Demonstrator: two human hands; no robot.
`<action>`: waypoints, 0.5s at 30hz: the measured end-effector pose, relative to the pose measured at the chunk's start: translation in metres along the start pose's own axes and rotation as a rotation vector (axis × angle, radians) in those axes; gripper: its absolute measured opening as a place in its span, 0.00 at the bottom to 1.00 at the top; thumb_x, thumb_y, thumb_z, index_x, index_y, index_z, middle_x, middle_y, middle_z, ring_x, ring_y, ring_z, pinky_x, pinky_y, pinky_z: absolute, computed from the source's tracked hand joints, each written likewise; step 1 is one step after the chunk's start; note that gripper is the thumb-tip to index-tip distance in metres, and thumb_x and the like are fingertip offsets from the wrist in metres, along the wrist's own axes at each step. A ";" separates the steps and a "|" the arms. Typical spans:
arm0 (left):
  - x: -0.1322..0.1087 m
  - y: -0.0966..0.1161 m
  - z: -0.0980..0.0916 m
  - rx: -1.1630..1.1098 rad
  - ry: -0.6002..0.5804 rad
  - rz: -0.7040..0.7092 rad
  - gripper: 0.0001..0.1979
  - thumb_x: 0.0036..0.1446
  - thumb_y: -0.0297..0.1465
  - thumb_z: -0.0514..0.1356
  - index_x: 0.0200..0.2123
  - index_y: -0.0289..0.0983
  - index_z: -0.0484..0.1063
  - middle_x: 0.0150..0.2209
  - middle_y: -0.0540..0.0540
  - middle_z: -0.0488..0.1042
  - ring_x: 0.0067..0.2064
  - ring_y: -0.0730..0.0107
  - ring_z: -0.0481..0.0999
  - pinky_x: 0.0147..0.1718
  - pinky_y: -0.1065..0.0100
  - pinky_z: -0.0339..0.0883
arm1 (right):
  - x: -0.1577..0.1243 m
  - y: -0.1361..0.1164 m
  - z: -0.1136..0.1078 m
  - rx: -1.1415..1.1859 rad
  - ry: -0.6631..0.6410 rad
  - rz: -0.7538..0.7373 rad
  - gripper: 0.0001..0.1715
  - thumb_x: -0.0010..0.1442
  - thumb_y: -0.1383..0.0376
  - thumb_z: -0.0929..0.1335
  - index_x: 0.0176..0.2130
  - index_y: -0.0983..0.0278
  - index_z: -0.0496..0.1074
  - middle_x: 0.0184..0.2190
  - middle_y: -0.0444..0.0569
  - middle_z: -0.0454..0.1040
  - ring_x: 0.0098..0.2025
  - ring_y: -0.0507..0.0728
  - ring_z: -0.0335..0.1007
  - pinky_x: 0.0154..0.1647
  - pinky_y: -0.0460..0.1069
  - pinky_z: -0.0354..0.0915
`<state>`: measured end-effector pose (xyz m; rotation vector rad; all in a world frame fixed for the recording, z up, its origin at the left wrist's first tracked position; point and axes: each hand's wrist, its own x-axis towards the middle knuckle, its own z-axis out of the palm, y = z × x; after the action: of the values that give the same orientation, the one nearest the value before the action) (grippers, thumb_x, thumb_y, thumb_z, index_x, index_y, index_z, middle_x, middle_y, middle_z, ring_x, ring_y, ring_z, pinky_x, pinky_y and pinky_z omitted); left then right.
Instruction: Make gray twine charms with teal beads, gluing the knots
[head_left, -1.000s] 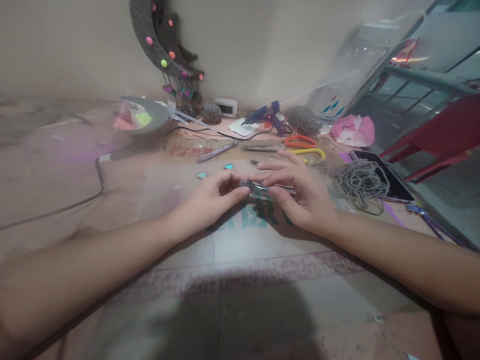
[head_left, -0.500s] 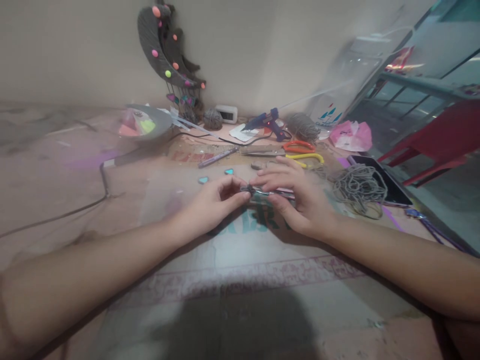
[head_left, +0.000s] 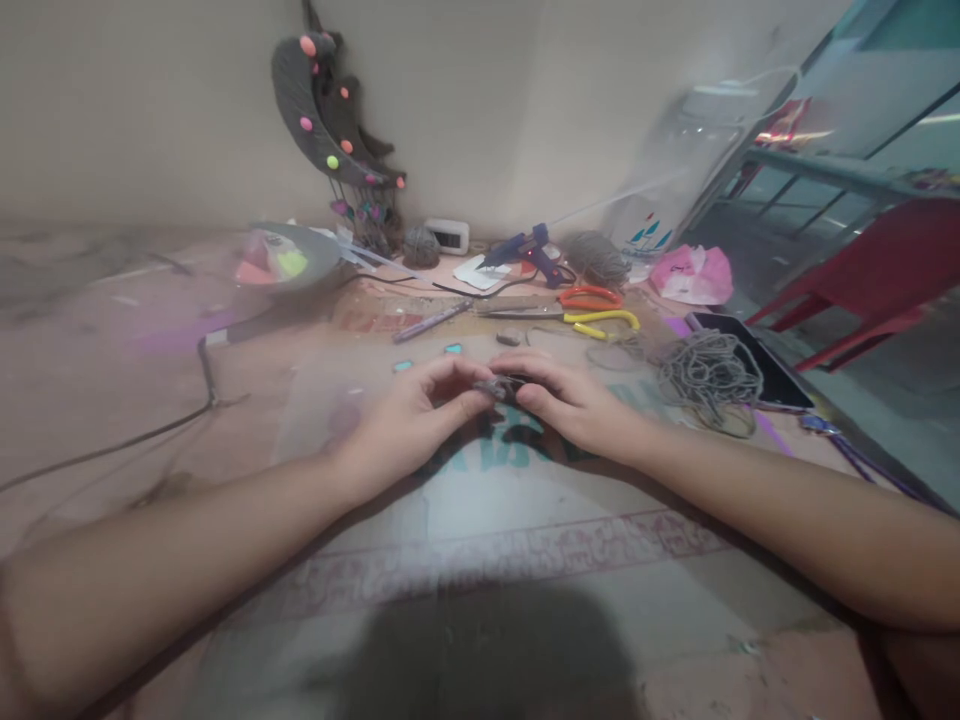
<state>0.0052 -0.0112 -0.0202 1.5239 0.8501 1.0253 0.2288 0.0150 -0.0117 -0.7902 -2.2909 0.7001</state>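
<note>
My left hand pinches a small grey yarn piece between thumb and forefinger, above the middle of the cardboard sheet. Close against it, my right hand is closed on a slim crochet hook, of which only a dark bit shows between the fingers. The hook's tip meets the yarn piece, but blur hides the exact stitch. Just beyond my left hand lie two small teal shapes with dark edges, a nearer teal piece and a farther teal piece.
Orange-and-yellow-handled scissors, a pen and a blue glue gun lie behind my hands. A loose grey yarn tangle rests by a dark tablet at right. A decorated grey moon hangs against the wall.
My right hand has drawn in toward my left, its raised fingers now folded down over the hook. The hook's shaft, visible before, is mostly covered. The view has shifted slightly.
</note>
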 end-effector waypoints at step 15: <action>0.003 0.002 0.000 0.113 -0.022 -0.077 0.08 0.60 0.36 0.65 0.38 0.37 0.76 0.37 0.47 0.79 0.38 0.67 0.77 0.41 0.65 0.69 | -0.006 -0.017 0.001 -0.298 0.369 -0.325 0.09 0.66 0.66 0.68 0.47 0.57 0.73 0.43 0.51 0.78 0.48 0.61 0.74 0.54 0.62 0.68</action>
<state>0.0067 -0.0088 -0.0181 1.5817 0.9568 0.9163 0.2255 -0.0010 -0.0035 -0.5947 -2.1307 0.0571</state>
